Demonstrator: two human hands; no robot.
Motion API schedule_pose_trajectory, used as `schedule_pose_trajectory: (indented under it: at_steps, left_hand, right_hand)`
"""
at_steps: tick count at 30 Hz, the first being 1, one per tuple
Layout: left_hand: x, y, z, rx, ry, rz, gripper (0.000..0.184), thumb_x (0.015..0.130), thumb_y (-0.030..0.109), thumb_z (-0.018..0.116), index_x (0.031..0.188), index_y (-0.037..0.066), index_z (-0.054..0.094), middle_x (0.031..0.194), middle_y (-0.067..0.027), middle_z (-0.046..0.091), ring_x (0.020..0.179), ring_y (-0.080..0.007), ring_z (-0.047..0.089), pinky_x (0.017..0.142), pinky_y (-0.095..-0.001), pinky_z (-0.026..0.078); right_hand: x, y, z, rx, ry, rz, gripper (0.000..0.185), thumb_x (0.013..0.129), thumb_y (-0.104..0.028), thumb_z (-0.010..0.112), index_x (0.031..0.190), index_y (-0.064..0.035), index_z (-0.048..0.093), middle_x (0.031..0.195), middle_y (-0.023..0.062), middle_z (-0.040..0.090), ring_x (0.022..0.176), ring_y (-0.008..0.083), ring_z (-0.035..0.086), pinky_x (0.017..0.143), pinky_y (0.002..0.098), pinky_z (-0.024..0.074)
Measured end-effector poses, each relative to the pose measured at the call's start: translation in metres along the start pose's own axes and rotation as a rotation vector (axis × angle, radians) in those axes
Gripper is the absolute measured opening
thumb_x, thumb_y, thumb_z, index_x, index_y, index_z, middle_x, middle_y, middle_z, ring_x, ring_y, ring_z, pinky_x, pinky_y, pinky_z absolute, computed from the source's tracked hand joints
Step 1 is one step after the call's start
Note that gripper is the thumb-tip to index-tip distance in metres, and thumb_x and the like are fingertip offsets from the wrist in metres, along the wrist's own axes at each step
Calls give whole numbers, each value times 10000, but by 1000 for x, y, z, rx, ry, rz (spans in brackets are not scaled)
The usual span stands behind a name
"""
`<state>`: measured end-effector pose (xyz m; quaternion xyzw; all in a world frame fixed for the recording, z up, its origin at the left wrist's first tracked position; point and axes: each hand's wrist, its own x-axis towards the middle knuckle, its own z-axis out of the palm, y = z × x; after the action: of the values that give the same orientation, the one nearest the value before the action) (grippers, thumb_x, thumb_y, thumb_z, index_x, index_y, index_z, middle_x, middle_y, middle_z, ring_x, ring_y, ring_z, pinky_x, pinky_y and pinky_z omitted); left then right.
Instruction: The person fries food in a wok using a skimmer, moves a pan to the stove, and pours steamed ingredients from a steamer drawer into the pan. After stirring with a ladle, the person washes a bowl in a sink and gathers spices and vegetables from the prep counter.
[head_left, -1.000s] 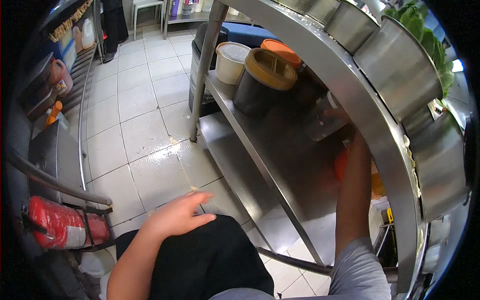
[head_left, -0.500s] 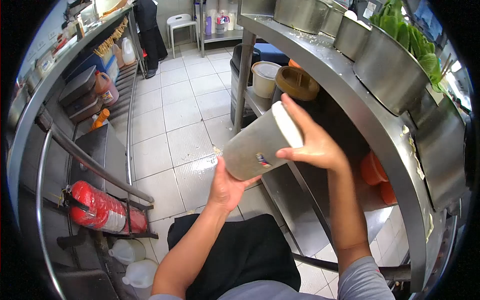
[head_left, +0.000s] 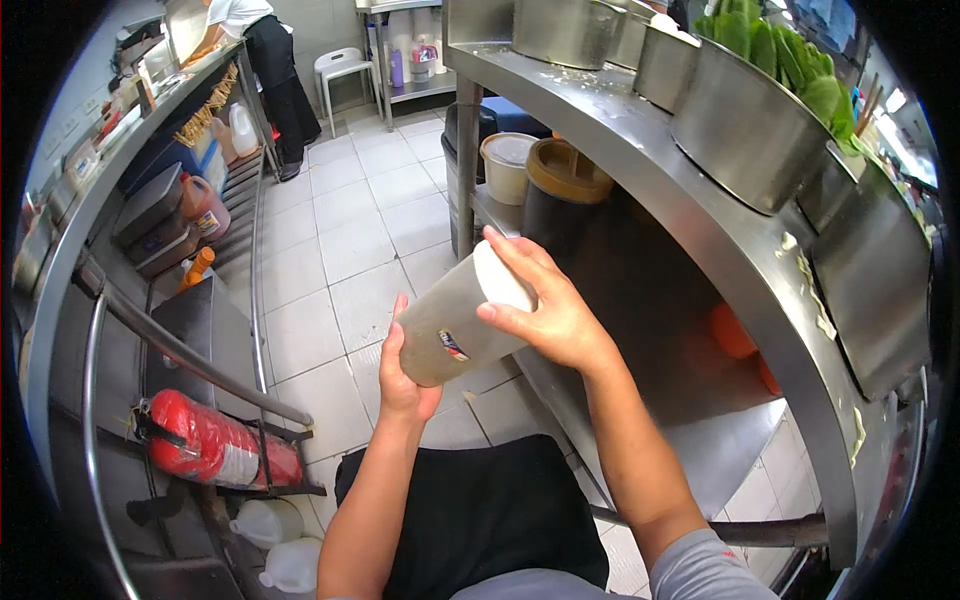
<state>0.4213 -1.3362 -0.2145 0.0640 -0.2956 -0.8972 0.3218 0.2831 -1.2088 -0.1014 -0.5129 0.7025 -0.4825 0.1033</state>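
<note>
A translucent grey tub (head_left: 450, 325) with a white lid (head_left: 500, 277) and a small label is tilted in front of me. My left hand (head_left: 405, 375) cups its lower end, fingers wrapped round it. My right hand (head_left: 550, 310) grips the lidded end, thumb on the near side and fingers over the lid's far edge. Both hands hold the tub above my dark apron (head_left: 480, 510), beside the steel shelving.
Steel table (head_left: 640, 130) at right bears metal pots (head_left: 745, 130) and leafy greens (head_left: 790, 65). Beneath stand a brown-lidded bin (head_left: 567, 175) and a white bucket (head_left: 507, 165). A red extinguisher (head_left: 215, 440) lies at left. A person (head_left: 275, 80) stands at the back left.
My right hand has come out from the shelf with the tub, and my left hand has taken its lower end. Since half a second ago the tub has shifted left and slightly down.
</note>
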Motion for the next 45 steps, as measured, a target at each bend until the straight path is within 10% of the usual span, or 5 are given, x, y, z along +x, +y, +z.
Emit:
schedule_pose_trajectory:
  at_steps: [9,20,31,34,45]
  left_hand:
    - [23,64,-28,-364,32,-438,686,872,589,410,1389,138,382,1353,-111,473,1247,-308,452,1002,-518,379]
    - [-61,80,39,-669,197,-433,681,823,520,544,1352,108,424,1324,-116,503,1216,-310,487,1012,-500,382]
    - [-131,171,338,-33,84,-72,982,805,528,579,1488,102,18,1370,-126,390,1266,-282,390,1051,-439,324]
    - [-150,156,413,141,7,-16,987,815,514,577,1488,100,-14,1341,-128,413,1250,-273,406,1045,-425,332]
    - [-191,86,513,-359,-189,-1099,658,910,548,362,1403,114,340,1386,-119,424,1242,-301,459,1021,-466,390]
  right_hand:
    - [79,-92,34,-401,-395,-373,867,542,-342,805,1334,-176,495,1337,236,367,1222,447,361,1015,492,315]
    - [98,-227,2,-361,-905,-112,1030,519,-202,819,1429,-203,337,1421,180,282,1317,407,268,1069,475,264]
    - [-35,-357,-244,4,-365,310,1377,521,-673,758,1452,39,36,1501,298,29,1416,377,32,1141,416,113]
    - [-70,-394,-295,-79,-163,399,1199,613,-463,800,1444,47,101,1432,292,216,1357,391,217,1117,422,192]
    - [-140,-498,-417,-468,-411,17,898,592,-262,789,1397,-241,392,1377,200,321,1254,416,320,993,513,321]
